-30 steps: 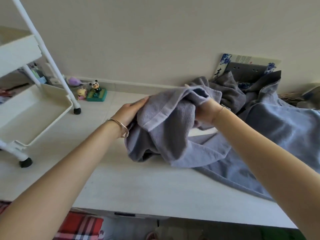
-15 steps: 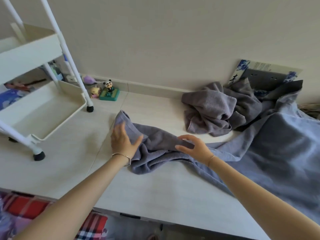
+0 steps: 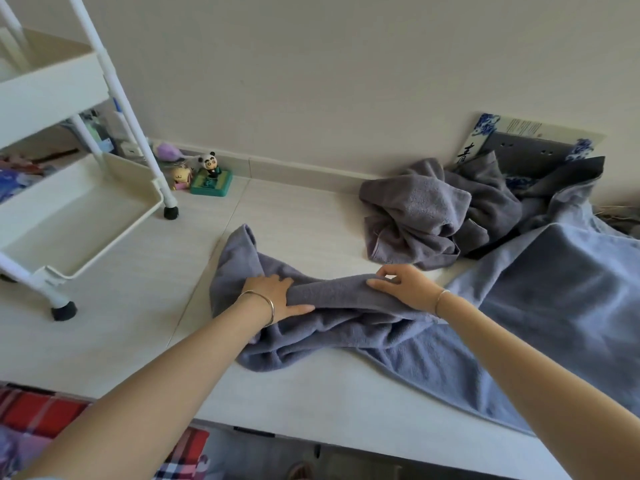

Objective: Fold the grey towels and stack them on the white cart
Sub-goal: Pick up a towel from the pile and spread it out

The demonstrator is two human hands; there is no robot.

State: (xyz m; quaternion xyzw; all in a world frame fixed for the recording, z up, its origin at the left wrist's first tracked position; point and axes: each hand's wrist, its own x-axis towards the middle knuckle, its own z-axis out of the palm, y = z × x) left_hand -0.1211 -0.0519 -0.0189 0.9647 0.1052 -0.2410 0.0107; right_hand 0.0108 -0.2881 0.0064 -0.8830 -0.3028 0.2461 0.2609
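A crumpled grey terry towel (image 3: 322, 327) lies in a long rumpled band across the middle of the pale wooden tabletop (image 3: 145, 278), one end rising to a rounded corner on the far left. The left hand (image 3: 277, 297) rests on the left part of this band, fingers curled around a raised fold and the thumb stretched out along the cloth, so it grips the towel; a thin metal bangle (image 3: 266, 303) circles its wrist. The right hand (image 3: 405, 289) lies on the same fold further right, fingers bent and pinching the ridge of fabric, with a thin bracelet (image 3: 440, 299) at its wrist.

To the far right sits a second, darker grey towel (image 3: 426, 220) in a bunched heap, and a large blue-grey sheet of cloth (image 3: 554, 306) spreads over the right side of the table, touching both towels. Behind the heap a blue-and-white patterned box (image 3: 512, 133) leans on the cream wall (image 3: 311, 81).

The white tiered cart (image 3: 69, 216) stands on the left of the table on black feet, its lower tray bare, well apart from the towel in hand. Near its far leg stand a small panda figure on a green base (image 3: 210, 174) and a small yellow toy (image 3: 181, 176).
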